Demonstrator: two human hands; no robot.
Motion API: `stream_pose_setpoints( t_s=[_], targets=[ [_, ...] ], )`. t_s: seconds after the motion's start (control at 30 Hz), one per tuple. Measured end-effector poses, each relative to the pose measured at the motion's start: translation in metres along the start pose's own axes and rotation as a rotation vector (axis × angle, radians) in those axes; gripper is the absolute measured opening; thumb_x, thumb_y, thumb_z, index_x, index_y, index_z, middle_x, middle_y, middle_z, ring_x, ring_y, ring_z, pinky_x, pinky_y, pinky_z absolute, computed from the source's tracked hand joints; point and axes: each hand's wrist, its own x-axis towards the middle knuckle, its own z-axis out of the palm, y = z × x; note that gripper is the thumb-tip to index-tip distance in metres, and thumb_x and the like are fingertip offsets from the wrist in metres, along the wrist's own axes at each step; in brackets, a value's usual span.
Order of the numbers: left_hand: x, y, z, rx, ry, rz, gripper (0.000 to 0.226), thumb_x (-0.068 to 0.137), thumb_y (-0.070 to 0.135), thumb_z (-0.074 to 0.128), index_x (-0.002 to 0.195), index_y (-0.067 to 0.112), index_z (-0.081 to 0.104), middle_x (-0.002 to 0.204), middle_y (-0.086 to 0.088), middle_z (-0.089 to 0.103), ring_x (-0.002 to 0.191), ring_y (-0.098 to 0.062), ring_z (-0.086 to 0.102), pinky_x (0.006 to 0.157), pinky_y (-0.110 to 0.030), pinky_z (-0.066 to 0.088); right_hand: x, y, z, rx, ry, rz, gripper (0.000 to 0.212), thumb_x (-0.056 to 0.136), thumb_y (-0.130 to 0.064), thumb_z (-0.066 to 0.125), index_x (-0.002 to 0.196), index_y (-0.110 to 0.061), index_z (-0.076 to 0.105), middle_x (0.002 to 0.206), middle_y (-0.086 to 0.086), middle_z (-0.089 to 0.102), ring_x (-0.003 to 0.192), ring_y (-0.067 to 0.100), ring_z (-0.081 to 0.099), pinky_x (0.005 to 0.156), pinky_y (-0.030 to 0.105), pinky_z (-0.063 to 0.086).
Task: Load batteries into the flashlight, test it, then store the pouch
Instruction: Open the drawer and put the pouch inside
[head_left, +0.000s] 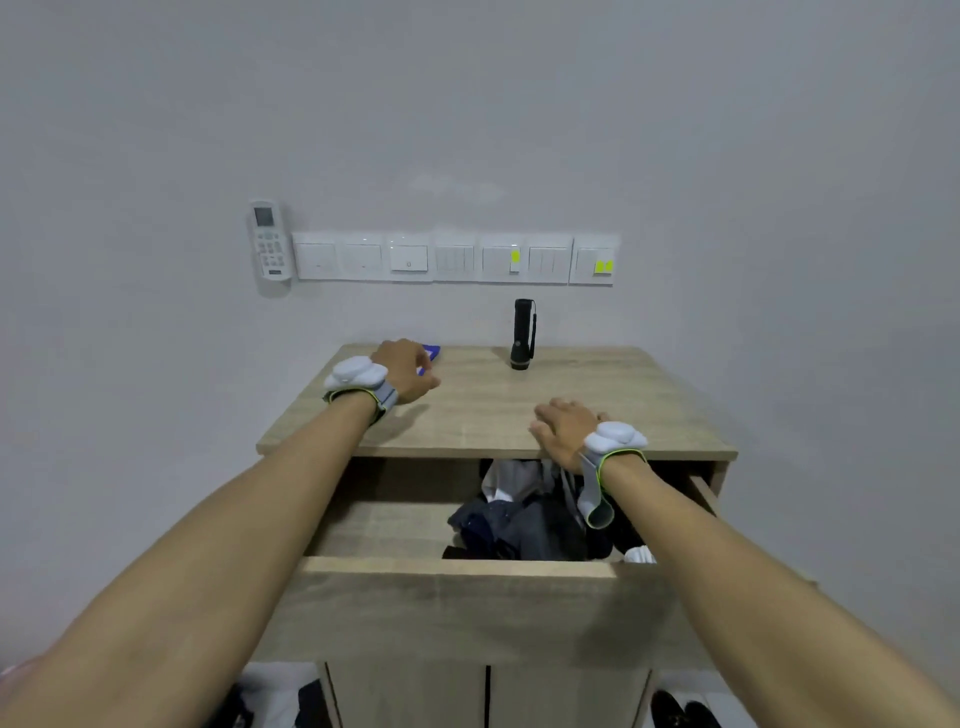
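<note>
A black flashlight (522, 335) stands head-down on the back of the wooden cabinet top (483, 410), near the wall. At the back left lies a blue pouch (432, 353), mostly hidden under my left hand (405, 370), whose fingers curl over it. Whether the hand grips it I cannot tell. My right hand (563, 428) rests flat, fingers apart, on the front right of the top, holding nothing. Both wrists wear white-and-grey bands.
The top drawer (457, 571) is pulled out below the cabinet top, with dark and white clothes (524, 525) heaped in its right half. A row of wall switches (452, 257) and a white remote (270, 241) hang behind. Shoes (680, 709) sit on the floor.
</note>
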Motion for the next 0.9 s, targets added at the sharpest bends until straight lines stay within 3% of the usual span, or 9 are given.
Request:
stream_pose_setpoints(
  t_s=[0.13, 0.23, 0.37, 0.5, 0.57, 0.63, 0.7, 0.77, 0.9],
  targets=[
    [0.019, -0.017, 0.017, 0.047, -0.089, -0.059, 0.064, 0.093, 0.046, 0.053, 0.144, 0.010, 0.040, 0.150, -0.011, 0.042, 0.135, -0.029, 0.041, 0.109, -0.036, 0.033, 0.004, 0.008, 0.010, -0.060, 0.040, -0.003, 0.041, 0.098, -0.041, 0.021, 0.126, -0.024, 0.046, 0.136, 0.001, 0.046, 0.122, 0.026, 0.042, 0.094, 0.048, 0.032],
    [0.025, -0.031, 0.031, 0.097, -0.137, -0.086, 0.071, 0.095, 0.055, 0.041, 0.148, 0.008, 0.033, 0.154, -0.013, 0.035, 0.139, -0.031, 0.035, 0.113, -0.038, 0.028, 0.007, 0.010, 0.014, -0.073, 0.058, -0.026, 0.043, 0.099, -0.040, 0.020, 0.132, -0.024, 0.042, 0.140, 0.001, 0.043, 0.125, 0.025, 0.040, 0.097, 0.049, 0.030],
    [0.018, -0.039, 0.043, 0.123, -0.131, -0.049, 0.063, 0.095, 0.059, 0.030, 0.123, 0.010, 0.058, 0.130, -0.013, 0.058, 0.117, -0.034, 0.052, 0.097, -0.038, 0.039, 0.009, 0.012, 0.016, -0.080, 0.076, -0.035, 0.044, 0.100, -0.040, 0.020, 0.136, -0.024, 0.040, 0.145, 0.002, 0.040, 0.130, 0.026, 0.037, 0.100, 0.049, 0.027],
    [0.008, -0.034, 0.035, 0.104, 0.153, -0.060, 0.057, 0.093, 0.057, 0.033, 0.089, 0.010, 0.065, 0.096, -0.011, 0.065, 0.082, -0.033, 0.058, 0.081, -0.039, 0.045, 0.010, 0.012, 0.017, -0.097, 0.090, -0.044, 0.045, 0.100, -0.041, 0.020, 0.136, -0.024, 0.040, 0.145, 0.002, 0.040, 0.130, 0.026, 0.038, 0.100, 0.049, 0.028],
    [0.008, -0.032, 0.028, 0.174, 0.237, -0.105, 0.046, 0.091, 0.050, 0.042, 0.081, 0.010, 0.061, 0.090, -0.011, 0.065, 0.081, -0.032, 0.057, 0.080, -0.040, 0.046, 0.010, 0.011, 0.018, -0.100, 0.089, -0.047, 0.045, 0.100, -0.041, 0.019, 0.136, -0.025, 0.040, 0.146, 0.002, 0.040, 0.131, 0.026, 0.038, 0.101, 0.050, 0.028],
    [0.011, -0.033, 0.030, 0.206, 0.193, -0.165, 0.046, 0.093, 0.050, 0.042, 0.084, 0.008, 0.060, 0.096, -0.012, 0.063, 0.090, -0.033, 0.058, 0.081, -0.039, 0.045, 0.008, 0.011, 0.020, -0.101, 0.097, -0.044, 0.045, 0.100, -0.041, 0.020, 0.136, -0.025, 0.040, 0.146, 0.002, 0.040, 0.131, 0.026, 0.037, 0.101, 0.049, 0.028],
    [0.013, -0.039, 0.037, 0.199, 0.084, -0.209, 0.055, 0.091, 0.058, 0.040, 0.071, 0.008, 0.053, 0.097, -0.011, 0.065, 0.084, -0.032, 0.057, 0.078, -0.035, 0.045, 0.007, 0.011, 0.019, -0.102, 0.098, -0.044, 0.045, 0.100, -0.041, 0.020, 0.136, -0.025, 0.040, 0.146, 0.002, 0.039, 0.131, 0.026, 0.037, 0.101, 0.049, 0.028],
    [0.016, -0.044, 0.043, 0.175, 0.015, -0.245, 0.051, 0.086, 0.061, 0.042, 0.064, 0.015, 0.048, 0.090, -0.009, 0.066, 0.079, -0.028, 0.057, 0.073, -0.031, 0.043, 0.007, 0.010, 0.018, -0.105, 0.082, -0.046, 0.045, 0.100, -0.041, 0.019, 0.137, -0.025, 0.039, 0.146, 0.002, 0.039, 0.132, 0.026, 0.037, 0.102, 0.050, 0.027],
    [0.017, -0.032, 0.033, 0.151, -0.073, -0.331, 0.040, 0.083, 0.048, 0.060, 0.069, 0.012, 0.050, 0.087, -0.007, 0.065, 0.080, -0.026, 0.059, 0.070, -0.030, 0.045, 0.007, 0.010, 0.018, -0.089, 0.077, -0.044, 0.043, 0.099, -0.041, 0.018, 0.132, -0.025, 0.041, 0.140, 0.000, 0.043, 0.126, 0.025, 0.040, 0.099, 0.050, 0.028]
  ],
)
